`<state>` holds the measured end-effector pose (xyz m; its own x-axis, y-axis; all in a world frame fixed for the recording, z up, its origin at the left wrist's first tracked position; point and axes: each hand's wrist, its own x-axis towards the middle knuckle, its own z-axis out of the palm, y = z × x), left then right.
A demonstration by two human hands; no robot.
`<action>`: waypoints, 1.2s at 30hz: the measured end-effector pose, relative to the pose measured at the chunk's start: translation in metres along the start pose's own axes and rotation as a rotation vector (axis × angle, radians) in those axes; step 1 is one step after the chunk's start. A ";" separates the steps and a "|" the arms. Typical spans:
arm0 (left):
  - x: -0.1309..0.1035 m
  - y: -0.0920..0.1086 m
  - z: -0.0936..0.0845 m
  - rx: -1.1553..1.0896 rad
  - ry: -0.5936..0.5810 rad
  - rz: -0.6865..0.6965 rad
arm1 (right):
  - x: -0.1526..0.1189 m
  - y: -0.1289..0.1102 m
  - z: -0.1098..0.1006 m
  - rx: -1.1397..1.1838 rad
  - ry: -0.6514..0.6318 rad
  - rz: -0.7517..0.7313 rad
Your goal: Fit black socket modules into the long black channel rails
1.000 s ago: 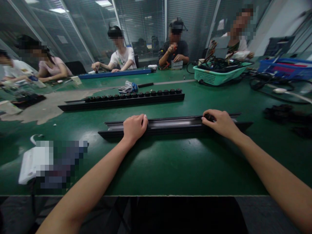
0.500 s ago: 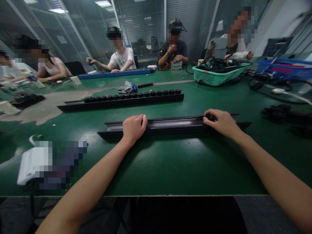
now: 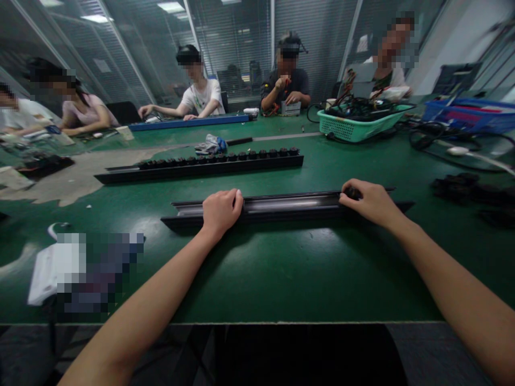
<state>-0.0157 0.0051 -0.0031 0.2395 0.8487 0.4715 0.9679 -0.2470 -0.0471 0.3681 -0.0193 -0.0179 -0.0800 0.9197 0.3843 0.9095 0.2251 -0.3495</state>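
A long black channel-shaped rail [image 3: 292, 206] lies across the green table in front of me. My left hand [image 3: 221, 212] is closed over its left part, fingers wrapped on the rail. Toward the right end, my right hand [image 3: 368, 201] pinches a small dark round part [image 3: 353, 193] at the rail's channel. Whether that part touches the channel floor is hidden by my fingers. Farther back lies a second black rail [image 3: 201, 168], with a row of several black round parts [image 3: 242, 155] along it.
Beyond the rear rail lie grey-blue gloves [image 3: 211, 145]. A green basket [image 3: 346, 128] of cables and a blue basket [image 3: 462, 120] stand back right, near black parts [image 3: 458, 187]. A white device [image 3: 56, 271] lies front left. Several people sit across the table [image 3: 281, 289].
My right hand has shifted slightly right along the rail with the small dark part. My left hand has stayed put. Across the table, one person's hand has lowered.
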 end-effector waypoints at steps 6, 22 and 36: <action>0.000 0.000 0.000 0.002 0.013 0.000 | 0.000 0.001 -0.001 -0.016 -0.030 0.006; -0.001 -0.002 0.003 0.007 0.046 0.010 | -0.002 -0.009 -0.004 -0.144 -0.037 0.074; 0.000 -0.002 0.002 -0.010 0.030 0.006 | -0.002 0.000 -0.011 -0.197 -0.080 0.176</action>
<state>-0.0174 0.0061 -0.0052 0.2429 0.8330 0.4971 0.9655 -0.2571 -0.0409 0.3730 -0.0246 -0.0098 0.0618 0.9634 0.2607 0.9734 -0.0004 -0.2292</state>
